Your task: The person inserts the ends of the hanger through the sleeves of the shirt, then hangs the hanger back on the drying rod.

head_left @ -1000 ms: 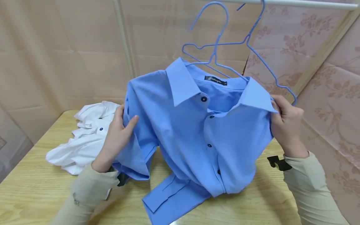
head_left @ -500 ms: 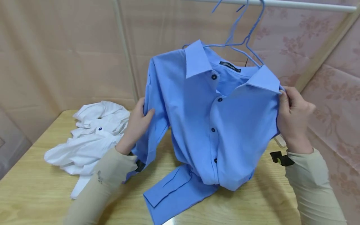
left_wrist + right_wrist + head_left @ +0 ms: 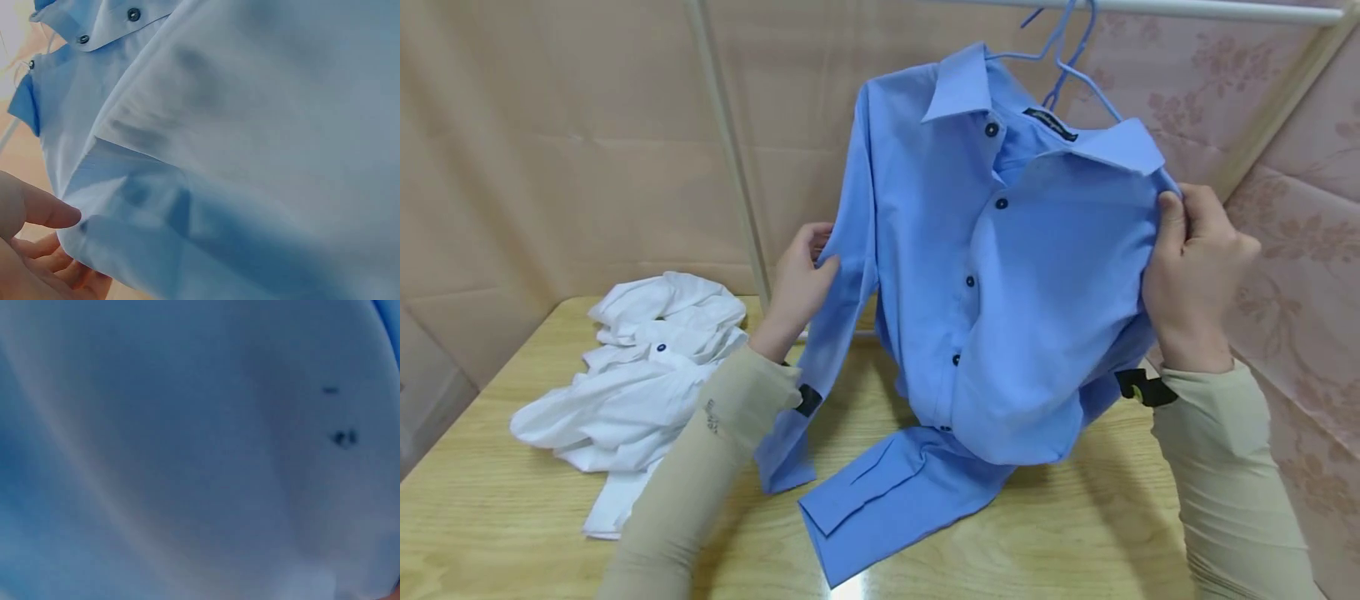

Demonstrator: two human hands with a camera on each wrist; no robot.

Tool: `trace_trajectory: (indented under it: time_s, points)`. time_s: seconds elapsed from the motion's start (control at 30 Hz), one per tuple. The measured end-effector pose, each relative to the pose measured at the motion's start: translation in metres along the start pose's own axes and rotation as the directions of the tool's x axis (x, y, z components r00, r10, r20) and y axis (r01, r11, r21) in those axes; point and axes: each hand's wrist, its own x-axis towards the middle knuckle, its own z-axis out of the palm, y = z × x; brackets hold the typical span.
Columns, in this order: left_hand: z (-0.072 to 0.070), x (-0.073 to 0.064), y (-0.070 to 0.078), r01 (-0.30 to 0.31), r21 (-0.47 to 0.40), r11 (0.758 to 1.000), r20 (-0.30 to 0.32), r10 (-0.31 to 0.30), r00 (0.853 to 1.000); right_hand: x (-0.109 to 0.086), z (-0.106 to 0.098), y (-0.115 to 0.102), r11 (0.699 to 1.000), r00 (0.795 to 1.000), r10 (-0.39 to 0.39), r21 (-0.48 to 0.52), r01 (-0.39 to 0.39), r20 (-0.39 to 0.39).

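A light blue button-up shirt (image 3: 1052, 275) hangs on a blue wire hanger (image 3: 1093, 83). My right hand (image 3: 1198, 258) grips the shirt's shoulder, at the hanger's end. My left hand (image 3: 797, 279) pinches the edge of the sleeve on the left; in the left wrist view its thumb (image 3: 50, 209) lies in front of the cloth and the fingers lie behind. The other sleeve (image 3: 895, 508) rests on the table, cuff towards the left. Blue cloth fills the right wrist view, hiding nearly all of the right hand. The hanger's hook passes the rail, its top out of frame.
A crumpled white shirt (image 3: 647, 375) lies on the left of the wooden table (image 3: 467, 525). A white rail (image 3: 1225, 10) runs across the top, with a second blue hanger (image 3: 1086, 37) partly behind the first. Curtains close off the back and right.
Both hands have raised the blue shirt and its hanger up and to the right, bringing the hook to the rail. My left hand's hold on the sleeve looks looser. The white shirt stays put.
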Motion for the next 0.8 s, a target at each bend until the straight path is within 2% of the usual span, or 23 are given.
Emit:
trace_trajectory:
  time_s: [0.1, 0.2, 0.3, 0.4, 0.67, 0.73, 0.8]
  points:
    - [0.007, 0.008, -0.001, 0.007, 0.018, 1.000, -0.012, -0.007, 1.000, 0.001, 0.005, 0.000, 1.000, 1.000, -0.007, -0.023, 0.007, 0.004]
    - [0.014, 0.012, -0.006, 0.006, 0.038, 0.999, -0.019, -0.006, 1.000, -0.001, 0.010, 0.002, 0.996, 0.997, -0.064, -0.060, 0.066, 0.031]
    - [0.022, 0.013, -0.014, 0.009, 0.080, 0.997, -0.011, -0.008, 1.000, -0.004, 0.013, 0.006, 0.989, 0.992, -0.106, -0.092, 0.113, 0.074]
    - [0.030, 0.012, -0.024, 0.006, 0.113, 0.994, 0.017, -0.008, 1.000, -0.004, 0.016, 0.013, 0.988, 0.990, -0.111, -0.101, 0.120, 0.091]
    - [0.042, 0.006, -0.041, 0.020, 0.198, 0.980, 0.134, -0.048, 0.990, -0.014, 0.024, 0.032, 0.988, 0.985, -0.099, -0.100, 0.114, 0.141]
    - [0.044, 0.004, -0.044, 0.025, 0.215, 0.976, 0.189, -0.067, 0.980, -0.017, 0.026, 0.033, 0.991, 0.984, -0.089, -0.087, 0.104, 0.155]
    - [0.044, 0.002, -0.045, 0.036, 0.213, 0.976, 0.262, -0.093, 0.960, -0.020, 0.027, 0.034, 0.993, 0.983, -0.084, -0.067, 0.096, 0.163]
